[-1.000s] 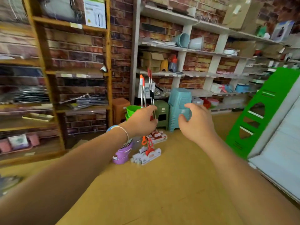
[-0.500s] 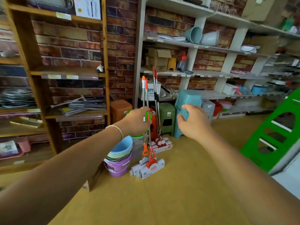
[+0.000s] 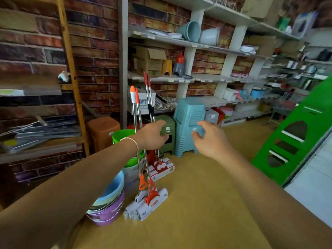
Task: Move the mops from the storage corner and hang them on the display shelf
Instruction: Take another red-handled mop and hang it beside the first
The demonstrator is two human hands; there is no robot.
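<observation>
Both forearms are bare, with no sleeves in view. The left hand [image 3: 152, 135] has a thin, pale bracelet [image 3: 133, 143] at its wrist; the right hand [image 3: 209, 139] wears nothing.

The left hand [image 3: 152, 135] has slid off the front pair of mop handles [image 3: 137, 126], which it gripped half a second ago, and now reaches past them to the rear pair [image 3: 150, 103]; whether its fingers have closed round those handles cannot be told. The front mops now stand free, just left of the hand. The right hand [image 3: 208, 139] has drifted lower and its fingers have loosened and spread, still holding nothing.
</observation>
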